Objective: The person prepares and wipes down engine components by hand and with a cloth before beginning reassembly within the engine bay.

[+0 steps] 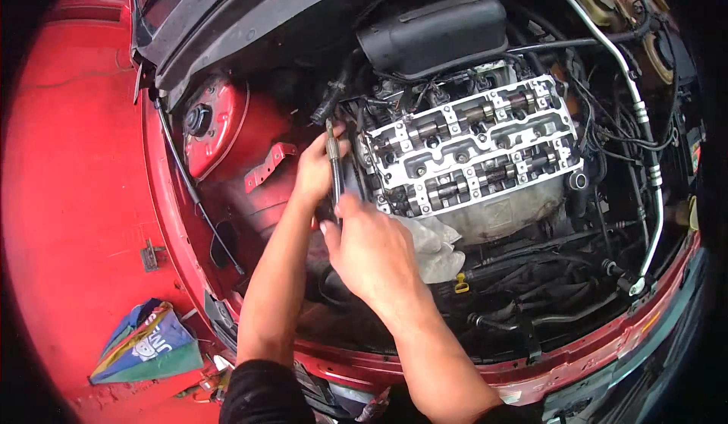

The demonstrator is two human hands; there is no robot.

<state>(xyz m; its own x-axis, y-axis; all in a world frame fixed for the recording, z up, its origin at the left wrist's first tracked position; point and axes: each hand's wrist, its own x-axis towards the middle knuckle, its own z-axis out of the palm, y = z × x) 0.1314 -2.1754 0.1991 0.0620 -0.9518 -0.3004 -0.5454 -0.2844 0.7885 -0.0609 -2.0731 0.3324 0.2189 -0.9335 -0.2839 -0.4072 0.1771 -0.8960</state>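
Observation:
A long metal wrench with a dark handle [334, 151], possibly a ratchet, stands lengthwise beside the left end of the open engine. My left hand [312, 172] closes around its upper part, close to a black hose [327, 105]. Lower down, my right hand [373, 251] grips the handle end, thumb bent inward. To the right lies the exposed cylinder head [462, 155], its camshafts held under bolted caps. What the far tip of the wrench touches is hidden among the dark parts.
A grey rag [434, 251] hangs at the engine's front left corner near a yellow dipstick handle [462, 284]. Behind the engine sits a black plastic box [440, 36]. A silver pipe [635, 94] runs down the right. Colourful cloth [152, 346] lies on the red fender [80, 174].

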